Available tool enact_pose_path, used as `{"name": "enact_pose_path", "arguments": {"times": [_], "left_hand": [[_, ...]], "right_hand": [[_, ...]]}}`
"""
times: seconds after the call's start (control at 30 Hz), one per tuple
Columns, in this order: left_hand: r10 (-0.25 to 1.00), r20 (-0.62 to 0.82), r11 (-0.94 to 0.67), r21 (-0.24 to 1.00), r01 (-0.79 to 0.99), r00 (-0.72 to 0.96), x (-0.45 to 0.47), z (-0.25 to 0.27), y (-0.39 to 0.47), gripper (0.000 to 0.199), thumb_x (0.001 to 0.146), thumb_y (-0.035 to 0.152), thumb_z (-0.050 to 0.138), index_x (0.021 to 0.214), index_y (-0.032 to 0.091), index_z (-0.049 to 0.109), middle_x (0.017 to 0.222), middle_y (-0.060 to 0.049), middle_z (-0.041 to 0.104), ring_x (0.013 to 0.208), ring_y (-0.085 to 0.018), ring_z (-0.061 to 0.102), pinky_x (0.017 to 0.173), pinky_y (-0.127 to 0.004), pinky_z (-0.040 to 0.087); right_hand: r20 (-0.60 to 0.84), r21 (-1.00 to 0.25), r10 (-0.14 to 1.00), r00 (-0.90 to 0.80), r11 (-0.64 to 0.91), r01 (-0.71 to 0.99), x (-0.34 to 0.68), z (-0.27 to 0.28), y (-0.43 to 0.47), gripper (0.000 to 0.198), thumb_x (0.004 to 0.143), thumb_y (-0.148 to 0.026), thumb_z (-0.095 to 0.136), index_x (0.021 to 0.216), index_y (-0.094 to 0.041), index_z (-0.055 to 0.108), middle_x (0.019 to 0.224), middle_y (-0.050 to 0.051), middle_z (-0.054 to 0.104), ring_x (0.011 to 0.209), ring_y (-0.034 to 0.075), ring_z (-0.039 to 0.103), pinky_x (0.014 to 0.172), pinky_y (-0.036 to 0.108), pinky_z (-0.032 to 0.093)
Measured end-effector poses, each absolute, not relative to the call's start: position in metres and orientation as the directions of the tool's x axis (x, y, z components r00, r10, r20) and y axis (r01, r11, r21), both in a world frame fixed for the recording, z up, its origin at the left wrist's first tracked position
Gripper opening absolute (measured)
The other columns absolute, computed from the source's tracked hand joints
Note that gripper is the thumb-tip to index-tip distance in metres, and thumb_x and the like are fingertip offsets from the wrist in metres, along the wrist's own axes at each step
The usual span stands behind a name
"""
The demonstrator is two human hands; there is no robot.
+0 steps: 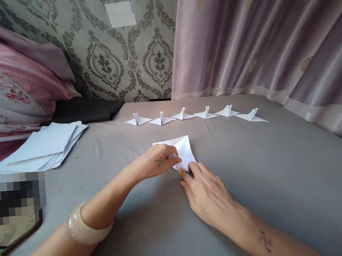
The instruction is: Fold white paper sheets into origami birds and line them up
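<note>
A small sheet of white paper (185, 152) with crease lines lies on the grey cloth in front of me, one corner pointing away. My left hand (158, 160) reaches over its left part, thumb and fingers closed together at the paper's middle; the fingers partly cover what they pinch. On the near right edge rests my right hand (206, 188), its fingers stretched out and touching the paper against the surface. Beyond both hands stands a row of several folded white paper birds (183, 114), with wings spread and necks raised.
A stack of white paper sheets (43, 146) lies at the left, with a folded black cloth (84, 110) behind it. Nearer, a dark-rimmed object (38, 219), mostly blurred out, sits at the left edge. Purple curtains (226, 42) hang along the back right.
</note>
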State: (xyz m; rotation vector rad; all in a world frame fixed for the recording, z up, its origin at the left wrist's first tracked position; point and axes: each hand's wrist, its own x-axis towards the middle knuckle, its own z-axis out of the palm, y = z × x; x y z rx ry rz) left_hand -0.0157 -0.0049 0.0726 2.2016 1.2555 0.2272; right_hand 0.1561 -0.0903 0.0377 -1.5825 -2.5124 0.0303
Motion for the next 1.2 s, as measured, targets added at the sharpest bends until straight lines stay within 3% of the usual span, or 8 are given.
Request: {"name": "enact_pose_path", "arguments": {"times": [0.1,0.27,0.33,0.43,0.57,0.73,0.93,1.2], "left_hand": [[0.831,-0.104,-0.376,0.617,0.691,0.546,-0.015,0.069,-0.007,0.025,0.085,0.039,0.054,0.081,0.018,0.066,0.072,-0.002,0.066,0.06,-0.013,0.058,0.056,-0.022,0.042],[0.722,0.099,-0.494,0.767,0.41,0.685,-0.016,0.062,-0.01,0.015,0.082,0.031,0.063,0.084,0.016,0.063,0.103,-0.005,0.064,0.086,-0.014,0.061,0.077,-0.024,0.048],[0.684,0.113,-0.522,0.766,0.376,0.721,-0.02,0.055,-0.011,0.01,0.083,0.027,0.063,0.085,0.017,0.063,0.11,-0.005,0.063,0.093,-0.014,0.06,0.084,-0.025,0.047],[0.699,0.106,-0.599,0.627,0.498,0.707,-0.03,0.043,-0.015,0.006,0.081,0.023,0.066,0.084,0.019,0.065,0.12,-0.005,0.058,0.102,-0.017,0.056,0.088,-0.029,0.046],[0.743,0.154,-0.646,0.416,0.64,0.651,-0.046,0.035,-0.025,0.013,0.08,0.025,0.068,0.092,0.021,0.067,0.111,-0.006,0.059,0.1,-0.02,0.052,0.089,-0.035,0.046],[0.781,0.154,-0.595,0.481,0.644,0.606,-0.053,0.031,-0.037,0.017,0.084,0.025,0.063,0.1,0.018,0.063,0.098,-0.006,0.063,0.094,-0.019,0.055,0.084,-0.031,0.048],[0.882,0.14,-0.451,0.524,0.723,0.449,-0.045,0.021,-0.045,0.01,0.085,0.028,0.06,0.082,0.021,0.067,0.093,-0.002,0.063,0.092,-0.019,0.057,0.075,-0.029,0.048],[0.946,0.068,-0.289,0.618,0.731,0.317,-0.039,0.024,-0.049,0.011,0.081,0.023,0.057,0.081,0.019,0.067,0.091,-0.005,0.062,0.088,-0.02,0.059,0.072,-0.029,0.048]], "right_hand": [[0.239,-0.117,0.896,-0.374,0.409,0.905,0.167,0.039,-0.089,0.021,0.091,-0.015,0.044,0.087,-0.019,0.064,0.086,0.006,0.057,0.079,0.019,0.053,0.067,0.033,0.041],[0.459,-0.071,0.844,-0.278,0.346,0.935,0.184,0.036,-0.082,0.028,0.085,-0.021,0.058,0.112,-0.016,0.058,0.109,0.011,0.059,0.096,0.025,0.05,0.079,0.037,0.037],[0.403,-0.05,0.846,-0.348,0.4,0.915,0.184,0.034,-0.08,0.017,0.084,-0.012,0.055,0.098,-0.018,0.061,0.099,0.008,0.061,0.091,0.023,0.051,0.082,0.037,0.035],[0.291,0.003,0.832,-0.472,0.493,0.87,0.179,0.032,-0.08,0.028,0.08,0.003,0.044,0.078,-0.018,0.061,0.078,0.004,0.059,0.077,0.018,0.051,0.081,0.035,0.034],[0.259,0.114,0.788,-0.559,0.55,0.828,0.172,0.034,-0.079,0.034,0.077,0.007,0.043,0.091,-0.016,0.065,0.079,0.006,0.058,0.077,0.02,0.049,0.082,0.036,0.033],[0.198,0.119,0.788,-0.583,0.571,0.812,0.17,0.04,-0.073,0.032,0.079,0.006,0.044,0.084,-0.017,0.065,0.078,0.005,0.057,0.076,0.02,0.047,0.073,0.033,0.032],[0.044,-0.012,0.831,-0.554,0.555,0.832,0.168,0.053,-0.059,0.031,0.095,-0.018,0.044,0.068,-0.018,0.061,0.074,0.003,0.058,0.077,0.017,0.05,0.07,0.03,0.032],[-0.223,-0.108,0.874,-0.432,0.418,0.902,0.157,0.076,-0.029,0.032,0.091,-0.024,0.043,0.062,-0.019,0.055,0.069,0.003,0.061,0.065,0.014,0.052,0.057,0.026,0.027]]}}
